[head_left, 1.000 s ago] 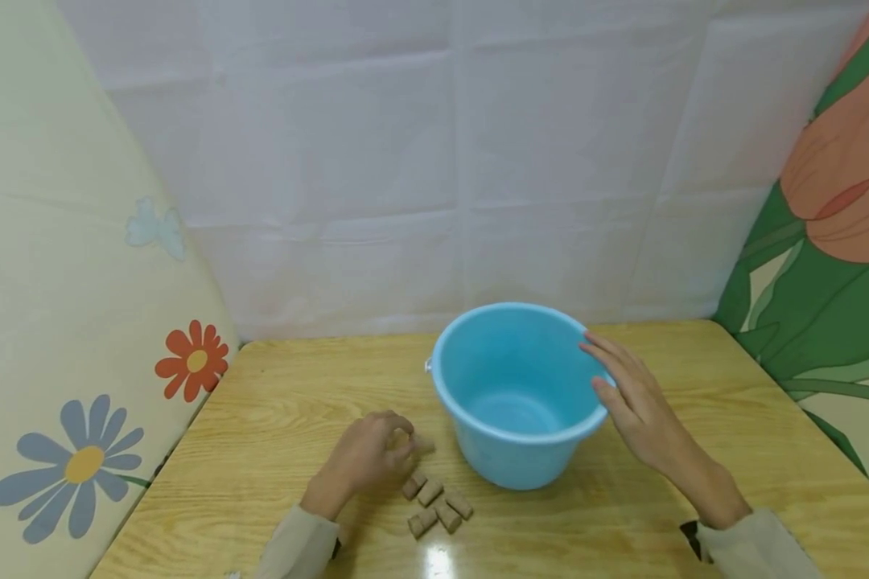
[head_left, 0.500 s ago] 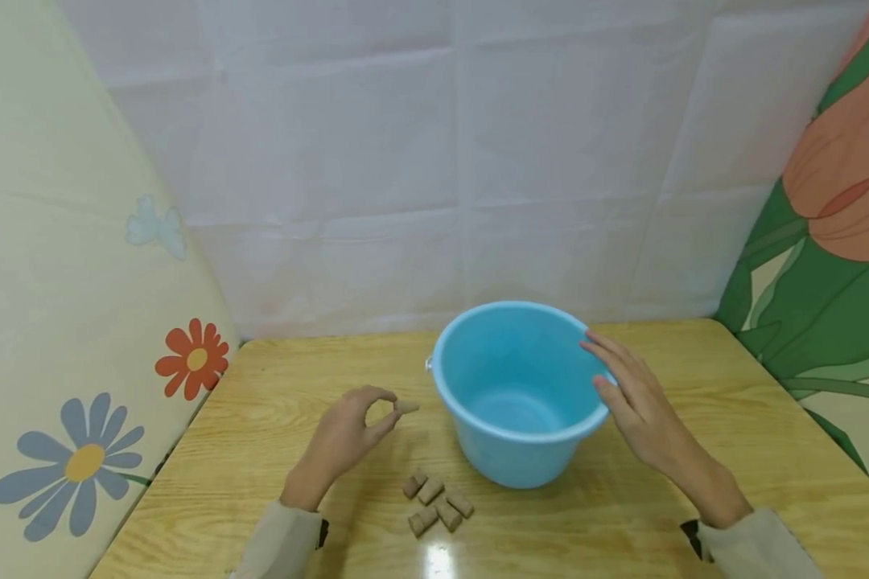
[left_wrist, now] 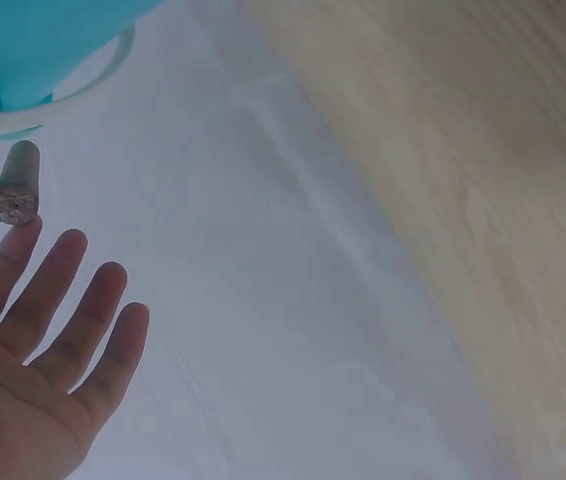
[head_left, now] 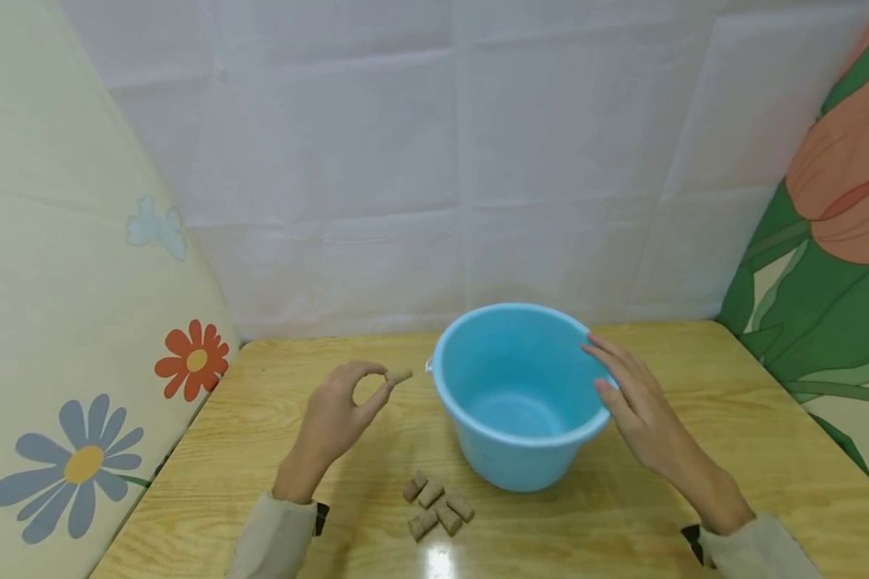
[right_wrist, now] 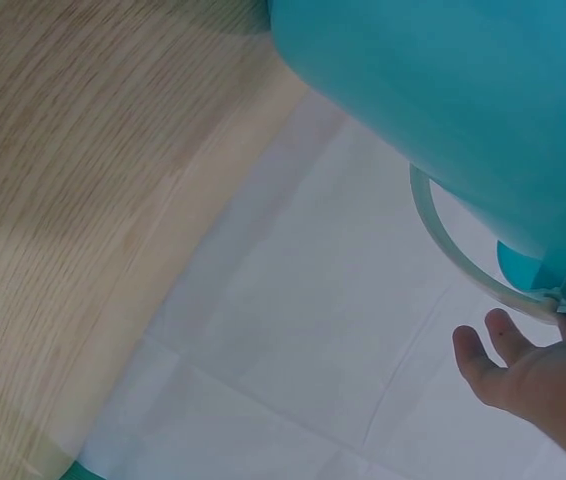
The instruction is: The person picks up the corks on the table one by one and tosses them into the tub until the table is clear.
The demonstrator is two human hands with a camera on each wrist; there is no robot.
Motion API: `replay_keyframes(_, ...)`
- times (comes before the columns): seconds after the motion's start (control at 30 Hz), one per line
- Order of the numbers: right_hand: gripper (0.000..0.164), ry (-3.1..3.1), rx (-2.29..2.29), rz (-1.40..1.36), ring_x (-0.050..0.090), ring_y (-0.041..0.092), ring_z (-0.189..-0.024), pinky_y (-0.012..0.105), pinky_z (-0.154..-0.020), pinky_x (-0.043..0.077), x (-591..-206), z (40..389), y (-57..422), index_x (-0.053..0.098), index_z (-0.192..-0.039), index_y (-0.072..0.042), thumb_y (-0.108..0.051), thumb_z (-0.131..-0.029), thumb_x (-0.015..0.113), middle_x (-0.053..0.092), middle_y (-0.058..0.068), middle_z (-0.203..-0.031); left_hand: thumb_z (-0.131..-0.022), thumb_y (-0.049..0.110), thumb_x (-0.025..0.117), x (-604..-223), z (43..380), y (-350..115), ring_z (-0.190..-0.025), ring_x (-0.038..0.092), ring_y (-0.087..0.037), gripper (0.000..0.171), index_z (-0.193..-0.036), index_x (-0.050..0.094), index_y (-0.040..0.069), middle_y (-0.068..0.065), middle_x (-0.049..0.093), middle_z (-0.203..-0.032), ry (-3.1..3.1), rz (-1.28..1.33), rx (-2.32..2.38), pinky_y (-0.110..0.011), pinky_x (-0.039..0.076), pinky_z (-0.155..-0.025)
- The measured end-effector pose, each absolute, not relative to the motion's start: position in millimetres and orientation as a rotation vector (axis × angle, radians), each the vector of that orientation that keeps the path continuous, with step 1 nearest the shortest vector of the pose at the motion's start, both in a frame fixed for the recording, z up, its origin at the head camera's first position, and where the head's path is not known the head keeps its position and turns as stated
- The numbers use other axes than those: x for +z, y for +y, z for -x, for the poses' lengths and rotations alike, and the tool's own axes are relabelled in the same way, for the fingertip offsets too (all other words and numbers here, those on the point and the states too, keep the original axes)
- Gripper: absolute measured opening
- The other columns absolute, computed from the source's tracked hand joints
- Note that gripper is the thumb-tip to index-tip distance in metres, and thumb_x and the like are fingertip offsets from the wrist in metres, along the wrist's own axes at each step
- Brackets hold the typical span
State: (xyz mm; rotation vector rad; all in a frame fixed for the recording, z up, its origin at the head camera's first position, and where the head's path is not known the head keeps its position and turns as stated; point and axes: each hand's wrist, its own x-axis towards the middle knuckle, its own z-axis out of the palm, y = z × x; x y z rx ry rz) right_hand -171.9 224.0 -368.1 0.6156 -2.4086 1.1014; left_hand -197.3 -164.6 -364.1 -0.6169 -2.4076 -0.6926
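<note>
A cork (head_left: pixel 400 376) is pinched between the thumb and forefinger of my left hand (head_left: pixel 333 414), raised over the table left of a light blue bucket (head_left: pixel 521 462). In the left wrist view the cork (left_wrist: pixel 18 185) shows its speckled end, and the other fingers are spread. My right hand (head_left: pixel 640 410) rests against the bucket's right rim with its fingers fairly straight. The right wrist view has part of that hand (right_wrist: pixel 543 375) beside the pale handle (right_wrist: pixel 453 250). Several more corks (head_left: pixel 438 507) lie in a loose group before the bucket.
The bucket stands on a wood-grain table (head_left: pixel 275 450). A white cloth (head_left: pixel 333 161) hangs behind it. Flower-printed cloths flank the table, with a blue flower (head_left: pixel 80 466) on the left and a large tulip (head_left: pixel 847 177) on the right.
My left hand has lifted the cork from beside the group and carried it up and away toward the table's back. My right hand and the bucket have stayed in place.
</note>
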Motion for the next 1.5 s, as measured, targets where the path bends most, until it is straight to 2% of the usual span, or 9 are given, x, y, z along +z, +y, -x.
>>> replay_keyframes(0.37,0.044,-2.424,1.116,-0.588,0.031,0.044,-0.14,0.072,-0.102,0.029,-370,172,223,0.047,-0.145,-0.004,-0.007,-0.102,0.047,0.036,0.014,-0.158,-0.089,0.021,0.075,-342,196,-155,-0.102,0.069,-0.028,0.024,-0.108,0.071,0.007,-0.009,0.073,-0.106,-2.294,0.626,-0.754,-0.046,0.058,-0.086)
replay_keyframes(0.7,0.045,-2.44,1.128,-0.592,0.03,0.044,-0.142,0.073,-0.102,0.028,-365,171,223,0.047,-0.146,-0.007,-0.009,-0.101,0.049,0.034,0.013,-0.159,-0.088,0.023,0.076,-328,190,-132,-0.106,0.067,-0.024,0.022,-0.104,0.072,0.009,-0.005,0.073,-0.105,-2.263,0.684,-0.754,-0.044,0.057,-0.09)
replay_keyframes(1.0,0.046,-2.49,1.181,-0.56,0.026,0.046,-0.144,0.078,-0.102,0.024,-364,170,222,0.044,-0.147,-0.006,-0.012,-0.102,0.048,0.03,0.012,-0.161,-0.087,0.023,0.076,-331,194,-112,-0.105,0.067,-0.022,0.017,-0.1,0.073,0.011,-0.002,0.073,-0.104,-2.256,0.756,-0.736,-0.04,0.058,-0.087)
replay_keyframes(1.5,0.046,-2.505,1.22,-0.548,0.022,0.045,-0.145,0.078,-0.102,0.022,-364,170,222,0.044,-0.147,-0.007,-0.014,-0.102,0.047,0.027,0.01,-0.163,-0.086,0.021,0.078,-337,200,-98,-0.1,0.068,-0.02,0.017,-0.097,0.075,0.009,-0.003,0.073,-0.101,-2.216,0.81,-0.711,-0.036,0.059,-0.083)
